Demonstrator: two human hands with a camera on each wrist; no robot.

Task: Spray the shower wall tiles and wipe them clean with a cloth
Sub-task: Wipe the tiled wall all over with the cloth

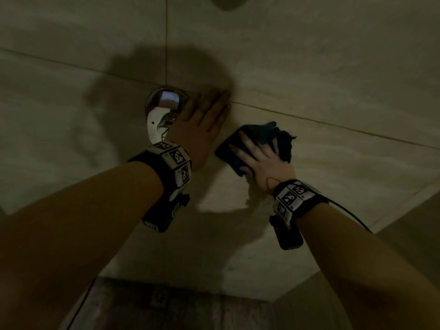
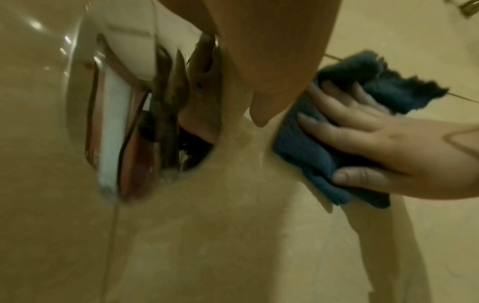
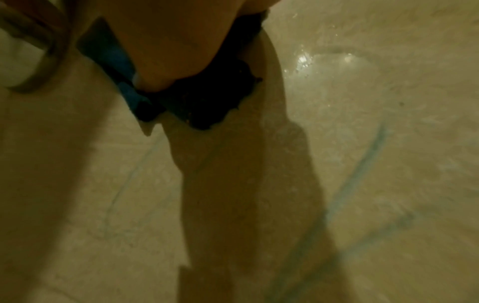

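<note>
While both forearms reach in from the near edge, the right hand [image 1: 262, 160] presses a dark blue cloth [image 1: 240, 148] flat on the wall tiles [image 1: 309, 75], fingers spread over it and thumb hooked under the lower fold, so the cloth is pinned, partly gripped. Cloth sits just right of and below the chrome fitting [image 1: 162, 110]. Left hand [image 1: 202, 122] lies flat on the tile, fingers straight and together, holding nothing, its thumb side right at the fitting. Past the hands a grout line [image 1: 333, 125] runs off to the right of the fitting, one loose cloth corner touching it. Right wrist view shows wet sheen and droplets on the tile beside the cloth, so spraying looks done here. No spray bottle in view.

Step in hand: wiping, judged mid-pass. Next move likely calls for sliding the cloth across the wet area right of the fitting with steady palm pressure, left hand bracing. Loose corner may drag.
</note>
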